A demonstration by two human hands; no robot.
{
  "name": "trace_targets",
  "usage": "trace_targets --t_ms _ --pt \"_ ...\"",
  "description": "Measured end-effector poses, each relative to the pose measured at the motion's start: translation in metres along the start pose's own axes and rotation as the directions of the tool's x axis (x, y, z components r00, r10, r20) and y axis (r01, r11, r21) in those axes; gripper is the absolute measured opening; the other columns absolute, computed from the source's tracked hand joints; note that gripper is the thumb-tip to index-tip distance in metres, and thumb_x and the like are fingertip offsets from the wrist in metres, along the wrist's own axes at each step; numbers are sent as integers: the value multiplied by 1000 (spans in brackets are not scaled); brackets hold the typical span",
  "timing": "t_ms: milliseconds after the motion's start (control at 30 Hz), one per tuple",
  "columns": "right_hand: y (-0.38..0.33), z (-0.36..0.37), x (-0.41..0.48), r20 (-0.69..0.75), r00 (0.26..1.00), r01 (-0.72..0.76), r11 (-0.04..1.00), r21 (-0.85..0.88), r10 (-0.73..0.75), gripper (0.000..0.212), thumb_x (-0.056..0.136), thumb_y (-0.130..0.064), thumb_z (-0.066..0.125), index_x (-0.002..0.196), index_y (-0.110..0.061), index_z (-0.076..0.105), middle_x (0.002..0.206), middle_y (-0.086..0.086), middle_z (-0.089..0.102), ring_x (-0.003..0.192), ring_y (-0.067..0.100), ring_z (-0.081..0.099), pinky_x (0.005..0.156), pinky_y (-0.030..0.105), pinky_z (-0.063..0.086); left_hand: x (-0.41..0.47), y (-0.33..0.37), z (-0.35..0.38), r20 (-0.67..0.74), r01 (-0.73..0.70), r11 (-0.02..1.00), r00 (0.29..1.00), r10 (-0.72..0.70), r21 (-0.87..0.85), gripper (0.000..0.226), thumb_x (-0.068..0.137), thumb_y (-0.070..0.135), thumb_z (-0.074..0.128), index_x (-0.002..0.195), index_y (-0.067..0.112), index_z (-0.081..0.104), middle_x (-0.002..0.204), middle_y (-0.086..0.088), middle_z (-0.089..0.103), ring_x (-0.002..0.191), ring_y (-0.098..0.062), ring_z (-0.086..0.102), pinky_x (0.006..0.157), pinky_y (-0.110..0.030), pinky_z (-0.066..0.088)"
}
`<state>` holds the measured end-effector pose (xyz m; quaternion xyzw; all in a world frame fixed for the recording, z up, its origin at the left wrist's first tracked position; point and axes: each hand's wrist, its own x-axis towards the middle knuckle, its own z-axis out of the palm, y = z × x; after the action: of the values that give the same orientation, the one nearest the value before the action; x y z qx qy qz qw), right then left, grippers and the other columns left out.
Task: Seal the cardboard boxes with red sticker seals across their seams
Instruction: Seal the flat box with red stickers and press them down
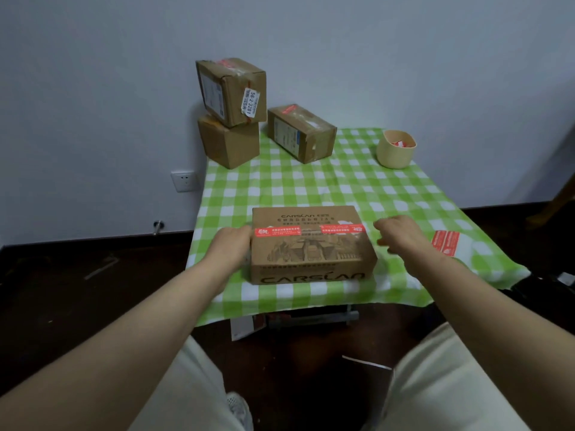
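Plainly we are far along with the near box [311, 244]: two red seals [278, 231] lie end to end across its top seam, almost edge to edge, and they look flat. Our left hand [231, 244] rests against the box's left side; its fingers are hidden, so we cannot tell whether it grips or only presses. Our right hand [399, 233] hovers just beside the right end, apart from the box, fingers loosely curled and holding nothing.

The box sits at the front of the table [311, 188], a low brown carton with dark lettering on its lid and front wall. At the back, the top box [231, 91] of a stack and a third box [301, 133] beside it each show red on top. The lower box [228, 143] has its top covered, so we cannot judge it. A sheet [445, 241] of red seals lies to the right and a basket [395, 150] holds more.
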<state>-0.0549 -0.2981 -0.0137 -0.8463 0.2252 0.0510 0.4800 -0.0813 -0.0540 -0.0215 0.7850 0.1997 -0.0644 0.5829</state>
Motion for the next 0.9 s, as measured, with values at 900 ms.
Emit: trace_targets --t_ms 900 --pt "-24 -10 -14 154 972 26 729 685 -180 41 98 -40 42 127 -15 55 105 -2 63 112 20 55 106 39 36 -11 52 -23 23 16 910 1000 -7 -415 59 86 70 33 114 24 56 93 1 59 92 -19 56 98 -45 40"
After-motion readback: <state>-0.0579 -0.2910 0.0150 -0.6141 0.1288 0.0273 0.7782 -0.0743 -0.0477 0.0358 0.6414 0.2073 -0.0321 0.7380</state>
